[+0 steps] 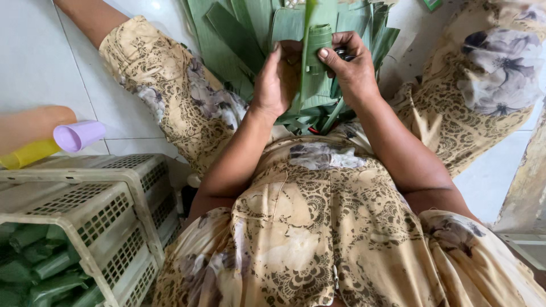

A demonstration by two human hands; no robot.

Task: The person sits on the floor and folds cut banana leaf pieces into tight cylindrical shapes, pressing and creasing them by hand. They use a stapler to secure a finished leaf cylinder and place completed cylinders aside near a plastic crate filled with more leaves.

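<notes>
Both my hands are up in front of me over my lap, working a green leaf wrap (316, 54). My left hand (277, 77) grips the folded leaf from its left side, fingers curled around it. My right hand (351, 62) pinches the rolled top of the leaf with the thumb, and a small dark object shows between its fingers; what it is I cannot tell. A pile of long green leaves (239, 34) lies on the floor between my knees, under and behind my hands.
A pale plastic crate (91, 213) stands at the lower left, holding several rolled green leaf parcels (40, 270). A purple cup (79, 135) and a yellow object (25, 154) stick out above it. White floor tiles (40, 62) lie at the upper left.
</notes>
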